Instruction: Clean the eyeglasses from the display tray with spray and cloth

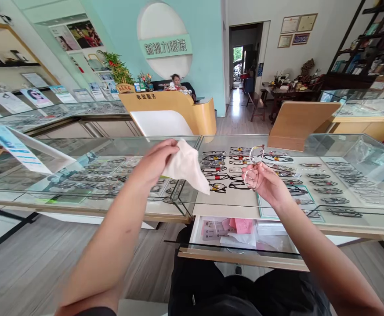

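A white cloth (187, 167) hangs from my left hand (159, 160), pinched between thumb and fingers above the glass counter. To its right, my right hand (265, 179) is closed on a pair of eyeglasses (256, 154) with pale, thin rims. Its fingers grip near the middle, and the two lenses stand one above the other. The cloth and the eyeglasses are apart. Beneath both hands, rows of eyeglass frames (216, 176) lie inside the glass display counter (208, 199).
Below the counter top, an open drawer (195, 232) holds pink papers (241, 225) and plastic bags. A wooden board (302, 125) stands on the glass at the right. A leaflet stand (22, 147) is at the left. Farther back, a person (176, 81) sits behind a yellow desk (165, 103).
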The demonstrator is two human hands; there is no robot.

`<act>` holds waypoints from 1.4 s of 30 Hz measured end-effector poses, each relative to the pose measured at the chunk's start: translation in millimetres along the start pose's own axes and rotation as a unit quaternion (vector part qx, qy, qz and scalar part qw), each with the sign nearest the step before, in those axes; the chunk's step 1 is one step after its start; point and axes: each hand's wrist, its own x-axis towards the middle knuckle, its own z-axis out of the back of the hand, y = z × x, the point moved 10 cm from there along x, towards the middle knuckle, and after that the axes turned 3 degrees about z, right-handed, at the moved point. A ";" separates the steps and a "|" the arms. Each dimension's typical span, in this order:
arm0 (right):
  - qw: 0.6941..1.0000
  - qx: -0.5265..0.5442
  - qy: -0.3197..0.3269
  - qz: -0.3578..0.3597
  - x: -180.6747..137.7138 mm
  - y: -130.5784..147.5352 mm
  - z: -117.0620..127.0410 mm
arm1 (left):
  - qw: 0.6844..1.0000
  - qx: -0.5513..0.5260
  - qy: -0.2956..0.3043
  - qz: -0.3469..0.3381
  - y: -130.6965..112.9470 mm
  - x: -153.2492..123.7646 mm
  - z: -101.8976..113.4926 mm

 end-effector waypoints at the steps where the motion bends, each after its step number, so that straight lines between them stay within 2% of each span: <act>1: 1.000 0.000 0.000 0.007 1.1 1.8 0.3 | 0.999 -0.016 0.032 0.005 2.9 -2.6 -23.9; 4: 0.999 -0.012 0.000 0.032 4.2 7.9 2.4 | 0.989 -0.057 0.137 0.005 10.8 -12.4 -97.4; 6: 0.999 -0.018 -0.003 0.049 6.0 12.1 4.3 | 0.978 -0.082 0.192 -0.001 15.4 -18.4 -138.5; 8: 0.998 -0.023 -0.012 0.063 7.6 16.2 6.8 | 0.966 -0.109 0.232 -0.016 19.0 -22.4 -170.2; 11: 0.996 -0.033 -0.033 0.075 10.0 19.5 11.3 | 0.952 -0.147 0.265 -0.045 27.0 -24.4 -200.0; 13: 0.995 -0.045 -0.045 0.079 11.7 19.7 14.2 | 0.948 -0.175 0.260 -0.054 35.7 -23.5 -208.5; 16: 0.991 -0.075 -0.060 0.089 13.5 17.6 17.7 | 0.951 -0.192 0.230 -0.073 45.6 -23.8 -209.1; 22: 0.981 -0.130 -0.082 0.121 11.2 16.8 19.9 | 0.957 -0.126 0.218 -0.145 38.9 -36.3 -208.7; 25: 0.979 -0.142 -0.082 0.124 9.5 18.1 18.4 | 0.962 -0.093 0.189 -0.173 38.3 -37.8 -210.4; 29: 0.981 -0.145 -0.062 0.110 7.9 15.1 11.6 | 0.967 -0.137 0.168 -0.136 50.7 -33.9 -216.8; 31: 0.983 -0.141 -0.056 0.100 7.0 12.7 9.1 | 0.960 -0.183 0.191 -0.093 58.4 -32.6 -224.6; 34: 0.985 -0.138 -0.055 0.092 6.2 12.3 8.0 | 0.942 -0.212 0.256 -0.051 63.6 -35.6 -240.9; 36: 0.983 -0.142 -0.057 0.099 5.7 15.3 7.9 | 0.938 -0.198 0.279 -0.055 64.0 -37.8 -246.9; 42: 0.984 -0.137 -0.054 0.097 2.4 13.3 6.0 | 0.945 -0.181 0.266 -0.062 70.2 -43.2 -250.2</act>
